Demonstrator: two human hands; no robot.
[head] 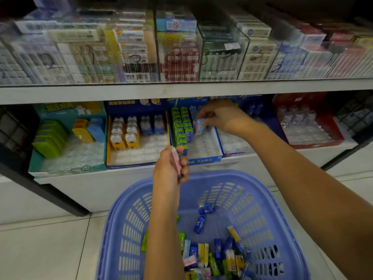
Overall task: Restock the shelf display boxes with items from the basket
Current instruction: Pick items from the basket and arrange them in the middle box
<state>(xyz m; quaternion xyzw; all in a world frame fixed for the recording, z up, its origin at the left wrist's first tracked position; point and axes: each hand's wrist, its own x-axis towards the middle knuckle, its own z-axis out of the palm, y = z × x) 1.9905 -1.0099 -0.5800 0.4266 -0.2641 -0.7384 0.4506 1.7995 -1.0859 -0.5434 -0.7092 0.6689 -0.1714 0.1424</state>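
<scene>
Lilac slotted plastic basket [228, 174]: near centre on the pale tiled floor [40, 249], just in front of the white lower shelf [84, 178].
Loose small packets, blue, green, yellow and pink [212, 255]: heaped at the near side of the basket floor, with a few blue ones apart, farther in.
Left hand [169, 168]: above the far rim of the basket, fingers curled round a small pink rectangular packet [175, 158] held upright.
Right hand [220, 116]: reached into the blue cardboard display box [203, 159] at shelf centre, thumb and fingertips pinching a pale blue-and-pink packet [200, 123] at the far end of the box.
Green packets [182, 126]: two upright rows along the left side of that box; clear moulded tray to their right.
Yellow-lined box of bear-shaped items [125, 134]: next box to the left.
Teal box of green, yellow and blue cases [50, 138]: far left.
Red box with clear tray [312, 142]: right.
Clear acrylic bins of boxed goods [222, 57]: upper shelf, blurred.
</scene>
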